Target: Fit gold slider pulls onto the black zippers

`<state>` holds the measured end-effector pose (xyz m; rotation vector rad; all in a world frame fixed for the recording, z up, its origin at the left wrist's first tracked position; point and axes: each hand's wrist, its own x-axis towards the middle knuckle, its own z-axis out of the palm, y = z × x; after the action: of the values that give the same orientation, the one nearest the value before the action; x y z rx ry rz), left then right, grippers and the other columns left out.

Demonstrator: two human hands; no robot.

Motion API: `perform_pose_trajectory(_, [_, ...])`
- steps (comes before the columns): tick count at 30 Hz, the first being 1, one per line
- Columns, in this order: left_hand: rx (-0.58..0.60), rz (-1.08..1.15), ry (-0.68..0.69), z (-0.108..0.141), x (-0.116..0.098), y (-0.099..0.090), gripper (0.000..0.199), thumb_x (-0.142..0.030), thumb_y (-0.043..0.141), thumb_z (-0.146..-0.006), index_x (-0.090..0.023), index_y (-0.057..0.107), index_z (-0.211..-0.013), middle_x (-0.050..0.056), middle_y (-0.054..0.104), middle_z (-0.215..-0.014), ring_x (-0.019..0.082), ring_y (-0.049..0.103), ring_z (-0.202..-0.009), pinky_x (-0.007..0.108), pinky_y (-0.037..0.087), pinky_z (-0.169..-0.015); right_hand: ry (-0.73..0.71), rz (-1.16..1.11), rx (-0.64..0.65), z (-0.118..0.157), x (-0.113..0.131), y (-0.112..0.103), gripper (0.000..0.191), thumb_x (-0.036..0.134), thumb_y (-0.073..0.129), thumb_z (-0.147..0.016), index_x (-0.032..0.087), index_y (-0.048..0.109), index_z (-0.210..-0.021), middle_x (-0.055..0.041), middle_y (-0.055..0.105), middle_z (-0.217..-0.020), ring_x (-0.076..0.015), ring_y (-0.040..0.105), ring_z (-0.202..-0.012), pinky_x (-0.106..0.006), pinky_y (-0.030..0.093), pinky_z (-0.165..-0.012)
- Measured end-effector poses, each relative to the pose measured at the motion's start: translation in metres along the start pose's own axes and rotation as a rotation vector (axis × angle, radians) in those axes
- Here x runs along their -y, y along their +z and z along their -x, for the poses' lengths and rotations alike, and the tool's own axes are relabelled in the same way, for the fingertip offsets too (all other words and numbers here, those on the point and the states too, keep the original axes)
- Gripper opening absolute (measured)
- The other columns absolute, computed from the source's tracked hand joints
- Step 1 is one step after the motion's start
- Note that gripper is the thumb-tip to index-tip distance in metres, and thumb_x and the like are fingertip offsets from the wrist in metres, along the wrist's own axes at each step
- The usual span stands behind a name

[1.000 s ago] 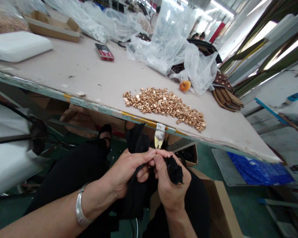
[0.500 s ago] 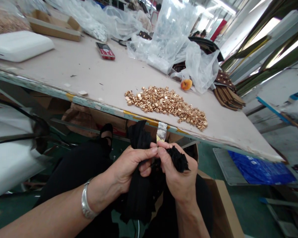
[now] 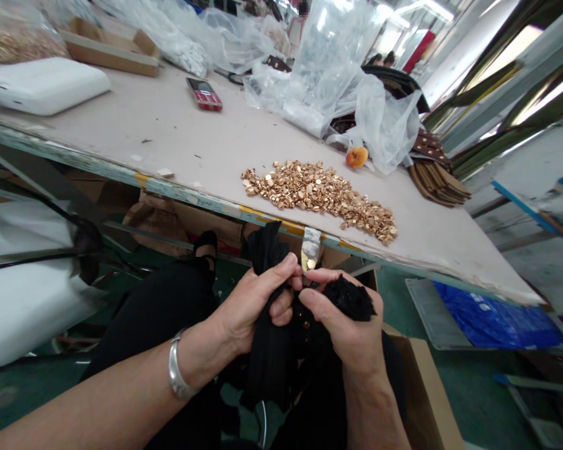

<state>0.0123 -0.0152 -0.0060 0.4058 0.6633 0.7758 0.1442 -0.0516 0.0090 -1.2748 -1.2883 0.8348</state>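
Closest to me, the left hand (image 3: 244, 309), a silver metal bracelet (image 3: 178, 370) at its wrist, is curled around a long black fabric strip (image 3: 269, 369), below the near edge of the worktop (image 3: 159, 137). The right hand (image 3: 356, 331) clasps a crumpled black fabric bundle (image 3: 349, 297), thumb and forefinger parted; whether either fingertip pins anything I can't tell. Just beyond, a flat, scuffed metal tab (image 3: 311, 239) juts from the near edge, a small gold piece (image 3: 311, 265) showing at its yellow end. Past it I have a long pile of shiny gold-coloured metal pieces (image 3: 323, 197) beside that edge. Behind lies a round orange fruit (image 3: 357, 157), near crinkled clear plastic bags (image 3: 309, 100). Left of the bags, I see a red-and-black keypad phone (image 3: 205, 95).
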Motion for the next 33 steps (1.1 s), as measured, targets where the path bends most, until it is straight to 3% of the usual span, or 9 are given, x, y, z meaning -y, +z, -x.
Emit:
perform_pose_trajectory(3, [-0.053, -0.099, 0.019, 0.005, 0.001, 0.001, 0.051, -0.063, 0.077, -0.067, -0.014, 0.061, -0.07, -0.003, 0.051, -0.051, 0.004, 0.036, -0.039, 0.018, 0.027, -0.04, 0.123, -0.119, 0.194, 0.007, 0.008, 0.002, 0.02, 0.016, 0.076, -0.078, 0.019, 0.073, -0.098, 0.0003, 0.074, -0.073, -0.0172, 0.069, -0.062, -0.026, 0.059, -0.061])
perform_pose_trajectory(7, [-0.078, -0.137, 0.048, 0.008, 0.002, 0.003, 0.058, -0.067, 0.078, -0.06, -0.014, 0.064, -0.077, -0.001, 0.058, -0.06, 0.006, 0.046, -0.046, 0.018, 0.034, -0.043, 0.138, -0.133, 0.268, 0.009, 0.008, 0.007, 0.004, 0.015, 0.073, -0.08, 0.017, 0.071, -0.077, 0.0004, 0.07, -0.066, -0.0152, 0.066, -0.06, -0.026, 0.056, -0.063])
perform_pose_trajectory(10, [-0.104, -0.109, 0.051, 0.006, 0.002, 0.002, 0.059, -0.068, 0.079, -0.058, -0.015, 0.063, -0.078, -0.002, 0.057, -0.059, 0.008, 0.051, -0.047, 0.018, 0.041, -0.045, 0.102, -0.103, 0.253, 0.01, 0.005, 0.008, 0.01, 0.016, 0.071, -0.08, 0.017, 0.07, -0.07, 0.0005, 0.068, -0.065, -0.0137, 0.062, -0.06, -0.025, 0.053, -0.064])
perform_pose_trajectory(16, [-0.104, -0.001, -0.002, 0.001, 0.002, -0.002, 0.055, -0.067, 0.075, -0.065, -0.017, 0.059, -0.078, -0.008, 0.044, -0.049, 0.005, 0.039, -0.037, 0.016, 0.033, -0.038, 0.168, -0.261, 0.155, 0.014, 0.001, 0.006, 0.008, 0.022, 0.07, -0.086, 0.02, 0.069, -0.079, 0.0019, 0.066, -0.065, -0.0133, 0.062, -0.055, -0.025, 0.055, -0.057])
perform_pose_trajectory(20, [-0.078, -0.176, 0.047, 0.006, 0.002, -0.002, 0.063, -0.075, 0.073, -0.058, -0.014, 0.058, -0.065, -0.004, 0.047, -0.05, 0.006, 0.04, -0.041, 0.018, 0.031, -0.04, 0.172, -0.172, 0.199, 0.013, 0.002, 0.009, 0.015, 0.017, 0.073, -0.08, 0.018, 0.071, -0.095, 0.0007, 0.069, -0.072, -0.0152, 0.064, -0.062, -0.026, 0.055, -0.062])
perform_pose_trajectory(23, [-0.052, -0.233, 0.082, 0.009, 0.002, -0.001, 0.064, -0.076, 0.074, -0.055, -0.014, 0.058, -0.064, -0.001, 0.054, -0.057, 0.01, 0.051, -0.051, 0.019, 0.039, -0.046, 0.153, -0.11, 0.237, 0.012, 0.002, 0.011, 0.005, 0.018, 0.076, -0.077, 0.017, 0.072, -0.08, 0.0016, 0.067, -0.067, -0.0136, 0.06, -0.06, -0.026, 0.052, -0.063])
perform_pose_trajectory(27, [-0.147, -0.181, 0.08, 0.007, 0.002, 0.0, 0.065, -0.076, 0.074, -0.056, -0.015, 0.063, -0.076, -0.001, 0.057, -0.061, 0.011, 0.055, -0.056, 0.02, 0.045, -0.052, 0.126, -0.148, 0.221, 0.014, 0.0, 0.01, 0.008, 0.016, 0.078, -0.075, 0.018, 0.07, -0.072, 0.0019, 0.064, -0.068, -0.0133, 0.058, -0.064, -0.025, 0.049, -0.063])
perform_pose_trajectory(30, [-0.2, -0.125, 0.025, 0.004, 0.0, 0.0, 0.066, -0.077, 0.072, -0.056, -0.016, 0.061, -0.076, -0.005, 0.048, -0.051, 0.008, 0.047, -0.046, 0.019, 0.04, -0.044, 0.16, -0.253, 0.194, 0.016, -0.002, 0.005, 0.009, 0.021, 0.078, -0.078, 0.019, 0.069, -0.076, -0.0016, 0.068, -0.081, -0.0133, 0.058, -0.061, -0.024, 0.046, -0.053])
perform_pose_trajectory(33, [-0.159, -0.088, 0.018, 0.005, -0.003, -0.002, 0.062, -0.073, 0.074, -0.059, -0.016, 0.059, -0.076, -0.009, 0.041, -0.049, 0.004, 0.036, -0.039, 0.016, 0.03, -0.038, 0.255, -0.313, 0.124, 0.016, -0.004, -0.002, 0.015, 0.028, 0.078, -0.08, 0.02, 0.066, -0.081, 0.0029, 0.061, -0.06, -0.0078, 0.042, -0.039, -0.02, 0.034, -0.037])
